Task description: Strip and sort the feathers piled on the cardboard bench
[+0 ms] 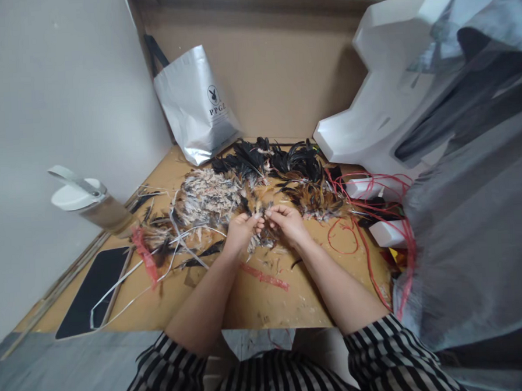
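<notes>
Close together over the middle of the table, both my hands pinch at feathers. My left hand [244, 230] is closed, fingertips on brown-and-black feathers [258, 200] that stick up past it. My right hand [285, 221] is closed too, thumb and finger pinched on the same small tuft. Just left of my hands lies a pile of feathers with pale fluffy ends [210, 192]. Black feathers [246, 160] lie in bunches behind it. A brown feather bunch [316, 199] rests to the right of my right hand.
A silver bag [195, 105] stands at the back. To the left are a lidded cup [99, 204] and a dark tablet or phone [93, 292]. White straps [176, 238], a red strip [265, 276] and red cord [369, 260] lie about. Grey fabric [476, 225] hangs at right.
</notes>
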Demonstrator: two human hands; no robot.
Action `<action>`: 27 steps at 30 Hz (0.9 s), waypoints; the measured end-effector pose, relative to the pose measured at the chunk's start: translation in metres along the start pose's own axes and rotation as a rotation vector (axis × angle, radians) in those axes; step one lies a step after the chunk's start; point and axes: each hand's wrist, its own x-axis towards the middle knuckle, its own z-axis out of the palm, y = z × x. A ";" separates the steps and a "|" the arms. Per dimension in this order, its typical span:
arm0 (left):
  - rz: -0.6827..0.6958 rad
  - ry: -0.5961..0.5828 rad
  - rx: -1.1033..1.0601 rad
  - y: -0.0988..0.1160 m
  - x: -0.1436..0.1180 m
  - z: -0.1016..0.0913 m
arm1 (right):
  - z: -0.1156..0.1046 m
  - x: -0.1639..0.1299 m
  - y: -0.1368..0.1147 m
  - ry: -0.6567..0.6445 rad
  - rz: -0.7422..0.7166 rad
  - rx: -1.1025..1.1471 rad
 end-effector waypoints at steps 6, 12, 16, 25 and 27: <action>-0.057 -0.045 0.010 0.000 -0.001 0.001 | 0.000 -0.001 -0.001 0.013 -0.051 -0.001; -0.054 -0.043 0.014 0.003 -0.004 0.003 | 0.002 0.000 0.002 0.056 -0.029 -0.037; -0.021 -0.058 -0.010 0.003 -0.004 0.003 | 0.001 -0.001 0.001 0.017 -0.006 0.023; -0.084 -0.077 -0.028 0.003 -0.003 0.002 | -0.001 0.000 0.003 -0.017 -0.019 0.108; -0.096 -0.086 -0.048 0.003 -0.003 0.001 | -0.001 0.000 0.004 -0.020 -0.034 0.110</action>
